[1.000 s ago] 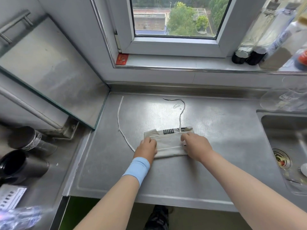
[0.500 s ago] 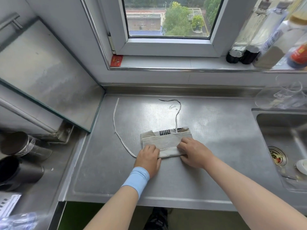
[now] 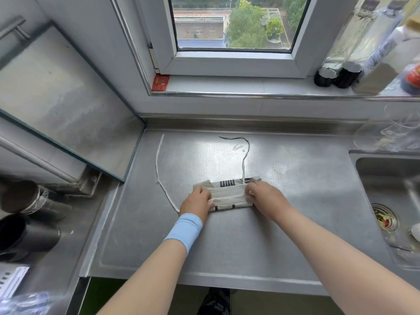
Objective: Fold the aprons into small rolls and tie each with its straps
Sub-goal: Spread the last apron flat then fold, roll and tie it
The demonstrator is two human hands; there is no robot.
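Note:
A beige apron (image 3: 228, 196) with black stripes lies folded into a narrow band in the middle of the steel counter (image 3: 227, 242). My left hand (image 3: 197, 202), with a blue wristband, grips the band's left end. At the right end my right hand (image 3: 264, 197) curls its fingers over the fold. One white strap (image 3: 159, 169) curves away from the left end toward the back. The other strap (image 3: 244, 160) runs from the top edge toward the window wall.
A sink (image 3: 391, 201) with a drain strainer lies to the right, with glass cups (image 3: 391, 133) behind it. Bottles (image 3: 363, 53) stand on the window sill. Dark metal cups (image 3: 27, 217) lie on the lower surface at left, below a glass panel (image 3: 63, 103).
Both hands have rolled the band's near edge away from me, over onto itself. Black marks now show on the near side and the band looks narrower.

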